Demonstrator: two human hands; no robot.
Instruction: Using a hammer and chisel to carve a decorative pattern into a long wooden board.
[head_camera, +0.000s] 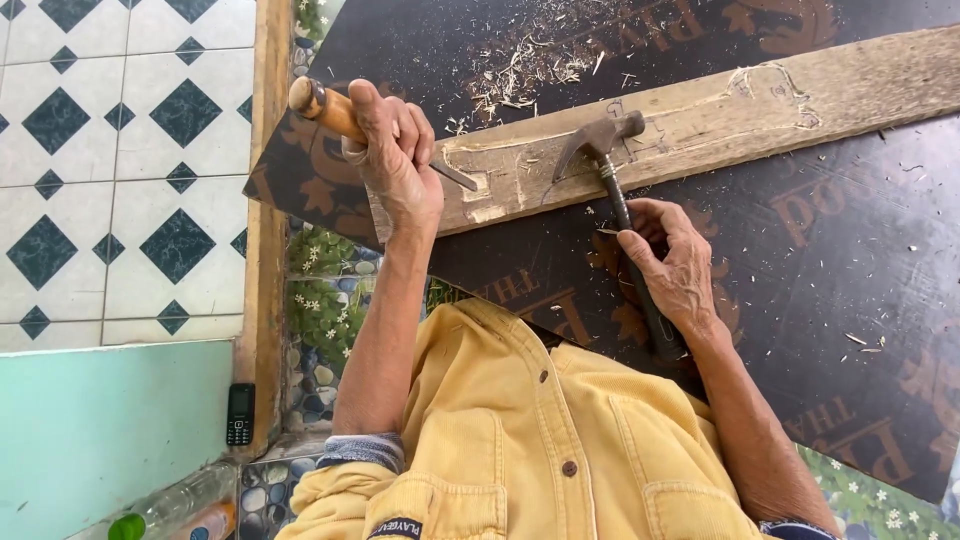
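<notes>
— Wooden handle in the left hand (398, 160), is it?

— Yes, fingers wrapped tight round a chisel (345, 118), whose blade tip rests on the plank (700, 125) by the carved outline.

— And the right hand (675, 265)?

— Closed round the dark shaft of a claw hammer (605, 140), whose head sits over the plank, just beside the chisel tip.

— Where's the plank?

— Lying across a dark printed board (850, 260), with shavings (530, 60) above it.

Small black mobile phone (239, 414) with dark screen and keypad, lying at near left on the wooden ledge, clear plastic bottle (178, 503) with green cap beside an orange-labelled bottle (204, 522) at near-left corner, small dark label (395, 527) on yellow shirt
</notes>
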